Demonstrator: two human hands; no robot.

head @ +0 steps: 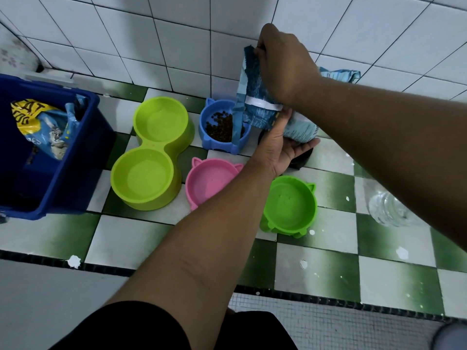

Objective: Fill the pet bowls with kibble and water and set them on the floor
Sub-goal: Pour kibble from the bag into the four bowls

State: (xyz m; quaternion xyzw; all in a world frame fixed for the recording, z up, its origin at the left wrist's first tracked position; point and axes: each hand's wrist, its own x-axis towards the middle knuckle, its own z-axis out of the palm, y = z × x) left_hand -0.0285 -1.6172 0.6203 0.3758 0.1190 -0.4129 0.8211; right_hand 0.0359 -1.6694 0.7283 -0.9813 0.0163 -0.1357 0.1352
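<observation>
In the upper middle of the frame, the right hand (283, 64) grips the top edge of the kibble bag (254, 84). The bag is tilted over the blue bowl (217, 145), which has kibble (219, 128) inside. The left hand (280, 147), palm up with straight fingers, supports the bag from below.

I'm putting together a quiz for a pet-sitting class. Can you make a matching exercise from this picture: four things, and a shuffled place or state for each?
Things:
1 blue bowl
2 pink bowl
3 bin
4 bottle

Place or state:
A far right
B empty
C loose kibble inside
D far left

Pairs: 1-C, 2-B, 3-D, 4-A
</observation>
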